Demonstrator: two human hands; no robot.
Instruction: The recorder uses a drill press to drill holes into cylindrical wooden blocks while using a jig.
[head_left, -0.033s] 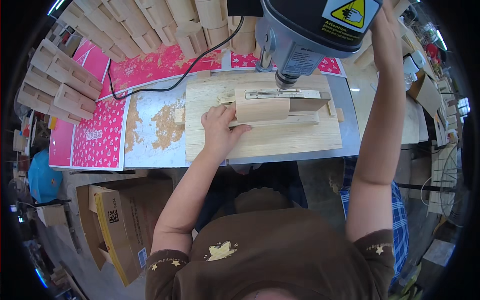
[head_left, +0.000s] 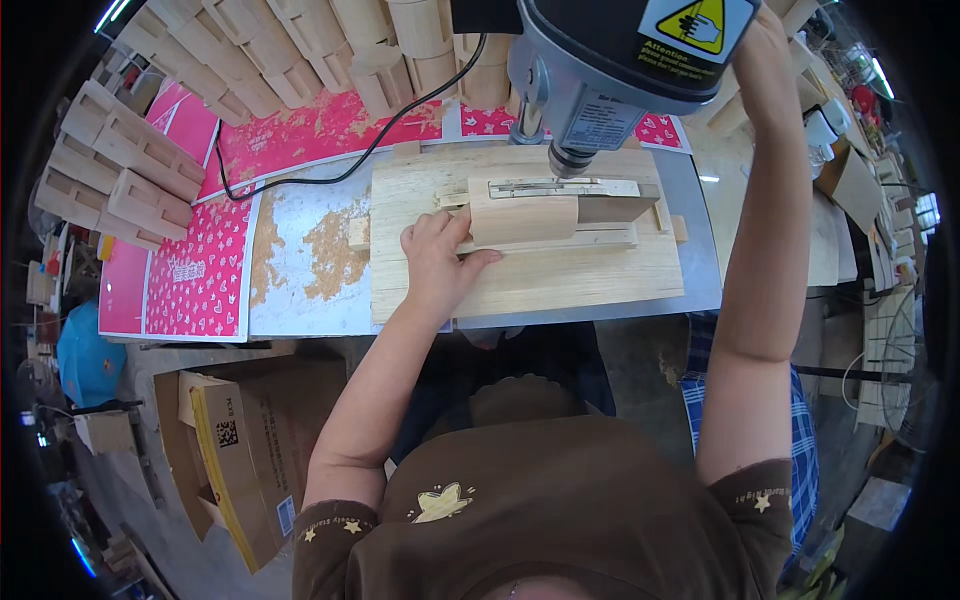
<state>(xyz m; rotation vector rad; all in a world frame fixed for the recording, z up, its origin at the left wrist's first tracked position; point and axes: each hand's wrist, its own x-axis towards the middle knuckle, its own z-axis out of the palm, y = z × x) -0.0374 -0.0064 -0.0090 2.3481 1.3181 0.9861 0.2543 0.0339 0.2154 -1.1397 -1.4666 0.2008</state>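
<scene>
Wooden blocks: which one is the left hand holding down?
The pale block on the board under the drill. The left hand presses its left end; the other blocks sit stacked at the bench's far left, untouched.

Pale wood block point(head_left: 522, 218), grey drill press point(head_left: 610, 70), pink heart-patterned paper point(head_left: 200, 280), brown star-print shirt point(head_left: 560, 510)
</scene>
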